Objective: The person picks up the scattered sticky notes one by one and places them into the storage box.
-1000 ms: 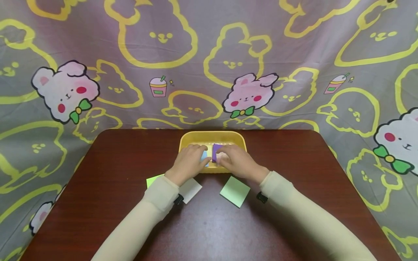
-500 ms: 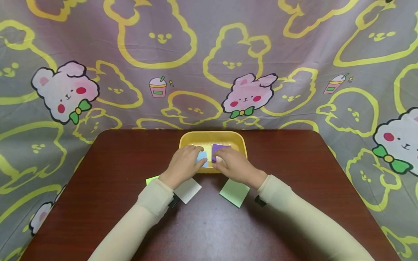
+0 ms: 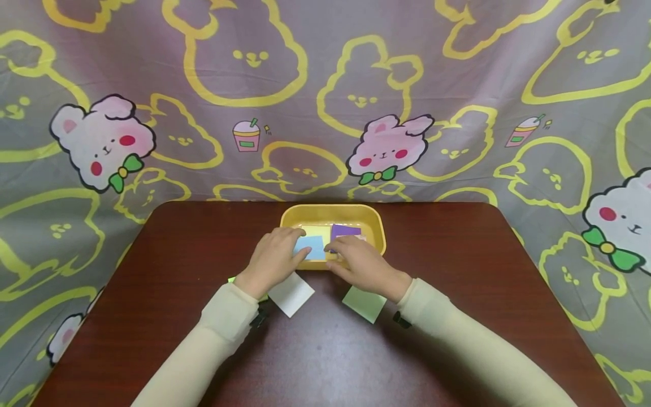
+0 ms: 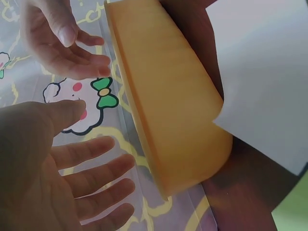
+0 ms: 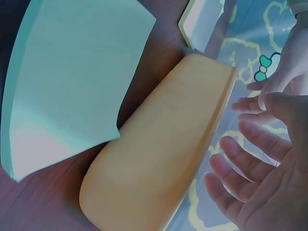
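In the head view my left hand hovers over the left front of a yellow plastic basket, fingers relaxed and holding nothing. Under its thumb side lies a light blue sticky note pad, overlapping a pale yellow pad in the basket. My right hand is over the right front of the basket, its fingers loosely bent around no object. It partly covers a purple pad and a pale pink pad. Both wrist views show bare fingers spread above the basket's rim.
On the brown table, in front of the basket, lie a white sticky note pad and a light green one. A lime green pad is mostly hidden under my left wrist. A patterned cloth hangs behind the table.
My left hand has drawn back to the left, uncovering more of the blue pad. The right hand has shifted slightly left and nearer, showing more of the purple and pink pads.
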A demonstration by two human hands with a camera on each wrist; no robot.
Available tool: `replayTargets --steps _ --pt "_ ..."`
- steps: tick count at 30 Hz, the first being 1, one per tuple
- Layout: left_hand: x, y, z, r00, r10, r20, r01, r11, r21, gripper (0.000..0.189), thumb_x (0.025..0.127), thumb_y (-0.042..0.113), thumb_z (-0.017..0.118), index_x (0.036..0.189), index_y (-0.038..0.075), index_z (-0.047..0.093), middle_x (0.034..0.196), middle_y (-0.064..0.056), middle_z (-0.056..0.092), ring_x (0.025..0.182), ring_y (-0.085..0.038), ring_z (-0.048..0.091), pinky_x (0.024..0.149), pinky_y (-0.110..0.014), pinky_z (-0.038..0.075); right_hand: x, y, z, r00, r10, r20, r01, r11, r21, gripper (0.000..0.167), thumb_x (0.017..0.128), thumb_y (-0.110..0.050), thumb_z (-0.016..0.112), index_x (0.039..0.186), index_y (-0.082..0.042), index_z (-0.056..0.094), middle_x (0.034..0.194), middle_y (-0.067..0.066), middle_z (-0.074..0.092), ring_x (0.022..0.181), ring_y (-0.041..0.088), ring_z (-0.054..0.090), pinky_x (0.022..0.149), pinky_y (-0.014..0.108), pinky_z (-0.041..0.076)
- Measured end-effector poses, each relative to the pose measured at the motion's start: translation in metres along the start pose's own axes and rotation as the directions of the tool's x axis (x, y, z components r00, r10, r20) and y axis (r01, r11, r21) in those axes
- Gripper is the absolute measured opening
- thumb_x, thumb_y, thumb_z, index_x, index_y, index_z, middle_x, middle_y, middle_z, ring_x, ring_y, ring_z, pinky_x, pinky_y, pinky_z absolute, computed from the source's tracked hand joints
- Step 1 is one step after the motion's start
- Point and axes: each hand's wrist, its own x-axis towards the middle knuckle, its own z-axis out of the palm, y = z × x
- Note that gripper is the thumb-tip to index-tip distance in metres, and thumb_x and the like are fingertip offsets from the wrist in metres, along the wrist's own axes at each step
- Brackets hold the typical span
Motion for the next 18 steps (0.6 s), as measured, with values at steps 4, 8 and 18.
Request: replayTargets --steps 4,8,18 --pt "-0.003 -0.004 -0.002 1.000 -0.015 -0.013 0.015 1.000 0.001 0.043 0.097 0.035 0.067 0.130 0.007 0.065 0.128 -0.013 0.070 0.119 -0.036 0.064 0.094 -0.052 0.052 -0.001 -0.004 0.002 1.000 -0.008 -0.001 0.008 1.000 -0.002 0.033 0.097 -0.030 0.067 0.121 -0.007 0.068 0.118 0.008 0.072 0.116 0.027 0.065 0.103 0.045 0.050" --pt "-0.007 -0.009 -0.005 0.999 -0.037 -0.019 0.037 0.999 -0.013 0.044 0.098 0.036 0.066 0.130 0.007 0.065 0.131 -0.013 0.068 0.124 -0.037 0.061 0.097 -0.054 0.051 0.000 -0.007 0.004 1.000 -0.019 -0.008 0.019 1.000 -0.001 0.032 0.096 -0.029 0.069 0.119 -0.007 0.069 0.117 0.007 0.071 0.113 0.026 0.065 0.102 0.043 0.050" --pt "-0.019 -0.025 -0.005 0.997 -0.054 -0.059 0.053 0.999 -0.008 0.043 0.097 0.034 0.068 0.128 0.005 0.065 0.127 -0.016 0.070 0.122 -0.038 0.062 0.096 -0.056 0.050 -0.003 -0.015 0.012 1.000 -0.029 0.013 0.029 1.000 0.012 0.032 0.095 -0.027 0.071 0.119 -0.007 0.069 0.115 0.006 0.072 0.111 0.024 0.067 0.100 0.042 0.052"
